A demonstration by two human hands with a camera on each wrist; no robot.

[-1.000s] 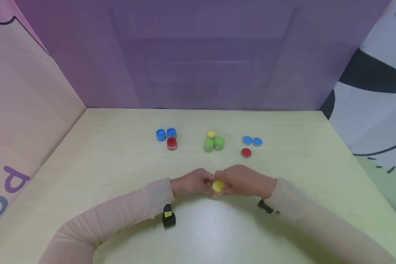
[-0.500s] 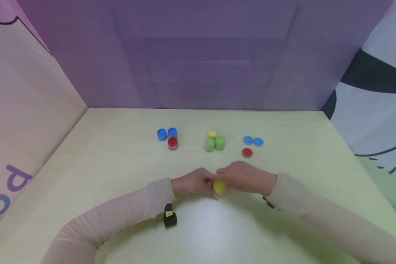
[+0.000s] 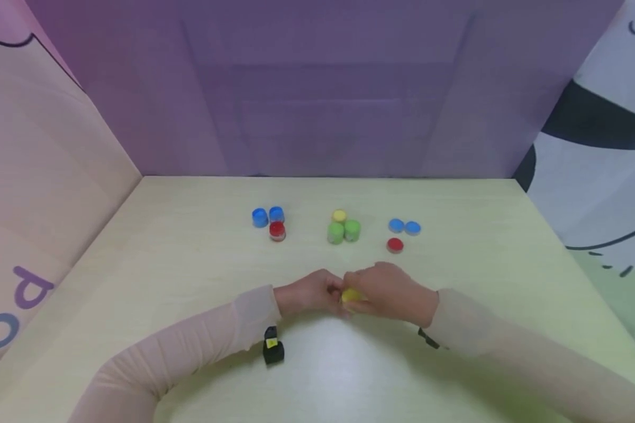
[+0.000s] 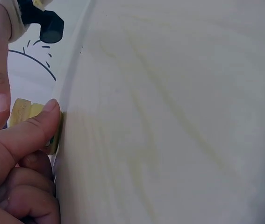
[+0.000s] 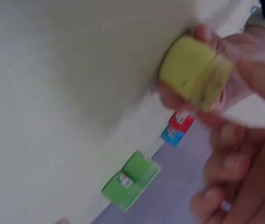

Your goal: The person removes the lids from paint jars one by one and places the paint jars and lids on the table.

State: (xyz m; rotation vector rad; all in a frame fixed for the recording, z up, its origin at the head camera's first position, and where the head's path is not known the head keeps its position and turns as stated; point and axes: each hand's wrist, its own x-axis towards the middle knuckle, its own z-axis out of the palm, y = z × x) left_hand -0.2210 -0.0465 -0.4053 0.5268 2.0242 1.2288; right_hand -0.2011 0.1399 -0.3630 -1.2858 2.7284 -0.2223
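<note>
My left hand (image 3: pixel 312 292) grips a small yellow tub (image 5: pixel 183 63) low over the table, near its front middle. In the left wrist view, the left thumb (image 4: pixel 34 128) presses along the tub's side. Thumb and fingers of my right hand (image 3: pixel 388 292) curl round the tub's yellow lid (image 5: pixel 214 84) from the opposite side. The head view shows the lid's top partly covered by the right thumb. The right thumb is blurred in the right wrist view, so how firmly it touches the lid is unclear. The lid sits on the tub.
Behind the hands stand two green tubs (image 3: pixel 344 231) and a yellow-topped tub (image 3: pixel 339 216). Farther left are two blue tubs (image 3: pixel 267 216) and a red tub (image 3: pixel 277 231). Two blue lids (image 3: pixel 404 227) and a red lid (image 3: pixel 395 245) lie to the right. Walls border the table (image 3: pixel 190 247).
The right hand has turned round the lid, its thumb now reaching across the lid's front. The left hand has stayed in place with the tub. The other tubs and lids have not moved.
</note>
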